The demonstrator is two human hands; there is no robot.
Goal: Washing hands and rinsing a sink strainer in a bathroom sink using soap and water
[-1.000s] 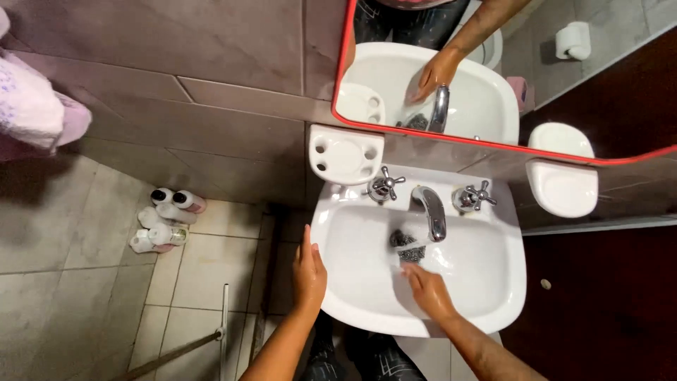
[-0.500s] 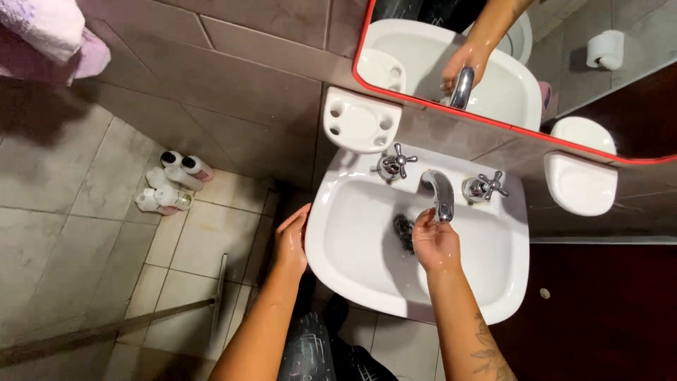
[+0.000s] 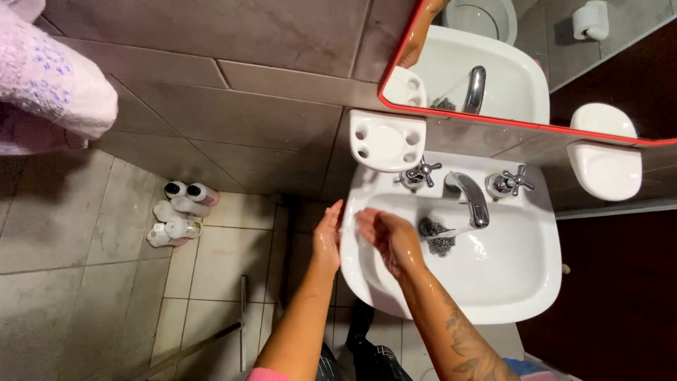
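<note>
I look down on a white washbasin [image 3: 522, 289] fixed to a tiled wall. My left hand [image 3: 327, 238] rests flat against its left rim, fingers together and pointing up, wet. My right hand [image 3: 389, 236] is inside the bowl at its left side, fingers loosely curled, holding nothing I can see. A grey steel-wool scourer [image 3: 437, 236] lies in the bowl under the chrome tap [image 3: 471, 196]; water runs from the spout onto it. Two cross-handled valves [image 3: 421, 173] flank the tap.
A white toothbrush holder [image 3: 386, 141] and a white soap dish [image 3: 605, 169] hang on the wall under a red-framed mirror [image 3: 493, 70]. Several small bottles [image 3: 178, 212] stand on the floor at left. A squeegee pole [image 3: 243, 317] lies on the tiles. A pink towel [image 3: 49, 92] hangs upper left.
My right hand has left the tap spout and moved left across the bowl, close to my left hand. The scourer now lies uncovered. The view has shifted, so the basin sits further right.
</note>
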